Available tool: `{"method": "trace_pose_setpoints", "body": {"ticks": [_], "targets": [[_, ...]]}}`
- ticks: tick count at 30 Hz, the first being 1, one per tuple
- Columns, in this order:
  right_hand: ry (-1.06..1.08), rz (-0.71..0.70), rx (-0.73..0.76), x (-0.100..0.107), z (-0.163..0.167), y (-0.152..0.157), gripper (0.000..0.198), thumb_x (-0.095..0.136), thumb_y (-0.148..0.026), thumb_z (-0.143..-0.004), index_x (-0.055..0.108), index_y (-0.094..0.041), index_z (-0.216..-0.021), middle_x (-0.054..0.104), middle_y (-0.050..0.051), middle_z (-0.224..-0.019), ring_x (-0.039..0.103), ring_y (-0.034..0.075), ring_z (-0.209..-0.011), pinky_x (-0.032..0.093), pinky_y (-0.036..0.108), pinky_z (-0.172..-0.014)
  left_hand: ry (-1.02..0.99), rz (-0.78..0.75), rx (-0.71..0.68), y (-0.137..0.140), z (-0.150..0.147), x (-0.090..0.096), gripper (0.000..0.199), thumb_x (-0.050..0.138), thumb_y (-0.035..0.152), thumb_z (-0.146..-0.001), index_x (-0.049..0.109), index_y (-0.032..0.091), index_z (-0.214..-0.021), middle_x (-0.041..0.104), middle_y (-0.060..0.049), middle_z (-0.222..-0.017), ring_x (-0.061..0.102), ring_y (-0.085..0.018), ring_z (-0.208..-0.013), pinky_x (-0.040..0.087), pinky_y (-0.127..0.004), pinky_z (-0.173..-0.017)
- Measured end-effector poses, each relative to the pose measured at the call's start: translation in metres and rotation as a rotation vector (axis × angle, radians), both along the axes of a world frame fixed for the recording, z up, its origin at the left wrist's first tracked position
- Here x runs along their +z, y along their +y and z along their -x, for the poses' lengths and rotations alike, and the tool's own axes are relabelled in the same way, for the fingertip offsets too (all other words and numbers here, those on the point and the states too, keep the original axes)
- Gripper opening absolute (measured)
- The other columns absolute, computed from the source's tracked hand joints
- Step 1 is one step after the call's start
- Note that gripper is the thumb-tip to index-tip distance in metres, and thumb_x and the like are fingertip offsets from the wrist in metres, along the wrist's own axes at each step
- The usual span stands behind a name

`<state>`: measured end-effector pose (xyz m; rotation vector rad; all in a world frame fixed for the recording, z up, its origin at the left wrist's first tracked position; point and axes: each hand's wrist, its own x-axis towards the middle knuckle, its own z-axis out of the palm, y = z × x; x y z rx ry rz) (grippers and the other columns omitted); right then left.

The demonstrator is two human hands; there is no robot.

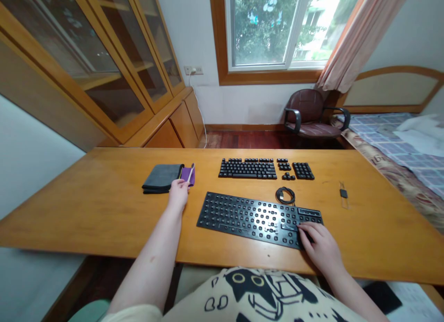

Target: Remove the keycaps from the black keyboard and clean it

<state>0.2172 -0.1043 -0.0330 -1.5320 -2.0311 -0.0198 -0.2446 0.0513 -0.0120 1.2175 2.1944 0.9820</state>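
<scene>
My left hand [179, 193] is closed around the white handle of a toothbrush [190, 175], its head pointing away from me. It is right beside a folded grey cloth [162, 176] and a small purple cloth [188, 176]. A black keyboard [239, 216] without its keycaps lies at a slant in front of me, its bare switch posts showing. My right hand [319, 244] grips the keyboard's right end, fingers over the top; the underside is hidden. A coiled black cable [285, 195] lies behind the keyboard.
Black keycaps [247, 168] lie in keyboard order at the back of the wooden desk [114, 206], with number-pad keycaps [303, 170] to their right. A wire keycap puller [343, 194] lies at the right. Beyond the desk stand a chair [308, 111] and a glass-door cabinet [152, 109].
</scene>
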Motion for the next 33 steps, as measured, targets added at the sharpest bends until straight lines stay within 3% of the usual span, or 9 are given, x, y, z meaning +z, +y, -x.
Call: {"method": "trace_pose_setpoints", "body": {"ticks": [6, 14, 19, 24, 33], "targets": [[-0.007, 0.008, -0.005, 0.001, 0.0, 0.0, 0.014, 0.053, -0.029, -0.085, 0.063, -0.02, -0.087, 0.066, 0.006, -0.09, 0.061, 0.022, -0.083, 0.051, 0.037, -0.076, 0.154, 0.059, -0.104, 0.027, -0.022, 0.001, 0.028, 0.057, 0.023, -0.078, 0.051, 0.013, -0.104, 0.068, -0.011, -0.092, 0.064, -0.018, -0.084, 0.046, -0.027, -0.073], [-0.021, 0.007, -0.007, 0.004, 0.002, -0.001, 0.015, 0.051, -0.029, -0.086, 0.064, -0.02, -0.086, 0.067, 0.007, -0.09, 0.062, 0.021, -0.083, 0.051, 0.037, -0.076, 0.396, 0.07, -0.249, 0.028, -0.035, 0.001, 0.022, 0.055, 0.021, -0.079, 0.061, 0.019, -0.099, 0.067, -0.007, -0.091, 0.062, -0.02, -0.086, 0.043, -0.027, -0.074], [-0.006, 0.019, -0.008, 0.002, 0.0, 0.0, 0.018, 0.05, -0.031, -0.086, 0.064, -0.019, -0.086, 0.067, 0.008, -0.089, 0.062, 0.021, -0.083, 0.05, 0.036, -0.077, 0.564, 0.026, -0.136, 0.022, -0.026, 0.008, 0.028, 0.047, 0.031, -0.085, 0.063, 0.021, -0.105, 0.06, -0.012, -0.112, 0.052, -0.028, -0.108, 0.039, -0.038, -0.091], [-0.008, 0.019, 0.019, 0.003, -0.001, 0.002, 0.015, 0.052, -0.028, -0.085, 0.064, -0.019, -0.087, 0.066, 0.007, -0.09, 0.061, 0.021, -0.084, 0.05, 0.036, -0.078, 0.618, 0.076, 0.014, 0.021, -0.005, 0.005, 0.045, 0.04, 0.037, -0.088, 0.053, 0.013, -0.124, 0.054, -0.019, -0.119, 0.051, -0.034, -0.106, 0.042, -0.047, -0.086], [0.021, 0.075, 0.099, 0.01, -0.018, 0.017, 0.013, 0.054, -0.026, -0.084, 0.066, -0.021, -0.085, 0.065, 0.007, -0.09, 0.06, 0.02, -0.085, 0.05, 0.036, -0.078, 0.643, 0.141, 0.002, 0.022, 0.006, -0.013, 0.055, 0.043, 0.038, -0.085, 0.041, 0.014, -0.135, 0.048, -0.017, -0.133, 0.044, -0.034, -0.117, 0.036, -0.049, -0.096]]}}
